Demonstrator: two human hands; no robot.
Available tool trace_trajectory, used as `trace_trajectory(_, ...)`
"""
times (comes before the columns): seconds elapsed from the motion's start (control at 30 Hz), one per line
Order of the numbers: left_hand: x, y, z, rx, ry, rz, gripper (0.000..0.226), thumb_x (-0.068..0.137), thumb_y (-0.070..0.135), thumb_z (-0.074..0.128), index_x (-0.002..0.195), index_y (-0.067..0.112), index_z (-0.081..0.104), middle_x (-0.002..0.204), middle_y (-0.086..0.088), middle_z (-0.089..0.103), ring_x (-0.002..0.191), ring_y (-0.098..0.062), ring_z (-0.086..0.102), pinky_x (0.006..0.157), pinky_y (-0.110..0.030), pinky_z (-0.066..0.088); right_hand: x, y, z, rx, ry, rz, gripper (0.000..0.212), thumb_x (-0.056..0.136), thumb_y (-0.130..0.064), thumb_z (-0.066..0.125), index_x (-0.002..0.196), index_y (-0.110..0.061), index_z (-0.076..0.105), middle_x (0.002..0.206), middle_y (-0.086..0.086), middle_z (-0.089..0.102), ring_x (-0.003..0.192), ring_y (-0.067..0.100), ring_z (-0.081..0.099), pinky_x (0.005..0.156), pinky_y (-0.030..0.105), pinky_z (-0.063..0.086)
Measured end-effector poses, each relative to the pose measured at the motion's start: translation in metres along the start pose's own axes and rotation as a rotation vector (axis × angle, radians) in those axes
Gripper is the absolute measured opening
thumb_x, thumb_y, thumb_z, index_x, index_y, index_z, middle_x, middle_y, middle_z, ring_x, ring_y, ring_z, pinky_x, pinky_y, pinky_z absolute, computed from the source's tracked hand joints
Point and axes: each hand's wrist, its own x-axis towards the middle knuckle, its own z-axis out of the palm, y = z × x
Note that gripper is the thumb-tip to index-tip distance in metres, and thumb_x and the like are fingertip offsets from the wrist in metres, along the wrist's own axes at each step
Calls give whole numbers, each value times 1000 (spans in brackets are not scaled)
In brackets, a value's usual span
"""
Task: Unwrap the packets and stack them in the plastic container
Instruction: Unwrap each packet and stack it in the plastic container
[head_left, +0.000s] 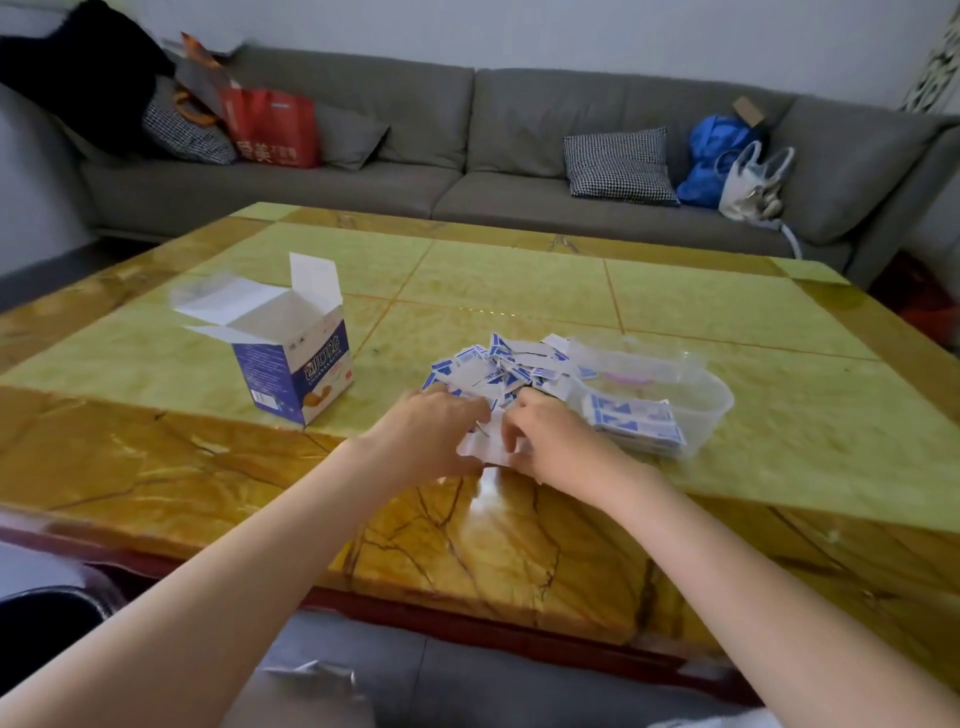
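Note:
A heap of small blue-and-white packets (506, 366) lies on the table (727, 312), just beyond my hands. To its right stands a clear plastic container (696, 387) with a stack of packets (636, 423) lying flat inside it. My left hand (431, 431) and my right hand (550, 436) meet at the near edge of the heap and both pinch a white strip of packets (488, 441) between them. Part of the strip is hidden under my fingers.
An opened blue-and-white cardboard box (291, 358) stands to the left of the heap, flaps up. A grey sofa (467, 176) runs behind the table, bearing cushions, a red bag (275, 127) and a blue bag (714, 156). The table's near edge is by my lap.

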Motion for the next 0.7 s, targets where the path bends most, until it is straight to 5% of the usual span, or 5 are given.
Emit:
trace_trajectory(0.13, -2, 0, 0, -47, 7, 20, 27, 91, 36, 49, 113, 24, 59, 113, 6, 63, 105, -16, 58, 88, -31, 48, -8, 6, -6, 95, 93, 55, 17, 80, -3, 56, 85, -18, 48, 96, -3, 41, 88, 13, 45, 73, 24, 38)
trace_trajectory(0.23, -4, -9, -5, -239, 48, -85, 25, 90, 35, 53, 93, 15, 68, 89, -1, 70, 81, -19, 64, 73, -31, 53, -12, 4, -10, 173, 244, 43, 21, 79, 1, 57, 91, -15, 52, 100, -3, 42, 74, 5, 42, 64, 11, 33)
trace_trajectory(0.33, -7, -20, -12, -429, 102, -227, 30, 90, 29, 54, 78, 5, 69, 59, 0, 57, 51, -11, 46, 47, -15, 35, -12, 1, -16, 208, 436, -4, 22, 81, 2, 63, 101, -5, 57, 103, 2, 52, 73, 4, 45, 66, 9, 32)
trace_trajectory(0.47, -12, -25, -14, -792, 74, -422, 20, 87, 29, 60, 90, 12, 71, 78, -4, 67, 67, -14, 57, 66, -30, 50, -13, -3, -25, 496, 501, 87, 24, 85, 8, 51, 93, -13, 42, 98, 10, 59, 57, 5, 62, 60, 21, 51)
trace_trajectory(0.7, -2, -4, -17, -1151, 76, -571, 9, 85, 21, 64, 86, 13, 67, 79, -2, 63, 69, -11, 55, 69, -19, 51, -7, -11, -22, 725, 374, 223, 17, 84, 3, 55, 78, -12, 49, 78, 11, 69, 55, 15, 62, 53, 22, 52)
